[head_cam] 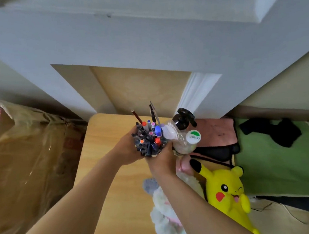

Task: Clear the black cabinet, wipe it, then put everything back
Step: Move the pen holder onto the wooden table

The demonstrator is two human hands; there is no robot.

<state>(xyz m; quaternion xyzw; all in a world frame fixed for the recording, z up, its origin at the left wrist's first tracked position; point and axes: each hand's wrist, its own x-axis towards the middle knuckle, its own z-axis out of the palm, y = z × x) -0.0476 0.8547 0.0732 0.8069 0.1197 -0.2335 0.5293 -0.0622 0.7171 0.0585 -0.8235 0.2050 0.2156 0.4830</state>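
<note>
A cardboard box [28,156] fills the left of the frame, and a wooden table [101,158] runs up the middle. A yellow plush toy [229,190] lies at lower right. At centre the person holds a pot of pens [148,139] above the table, the left hand [128,149] wrapped round its side and the right hand [161,159] gripping its base. A pump bottle [183,120] and a white-capped bottle [193,136] stand just beside it. The black cabinet is not plainly in view. This looks like the clearing step; next the pot needs lowering upright onto bare wood, clear of the bottles
</note>
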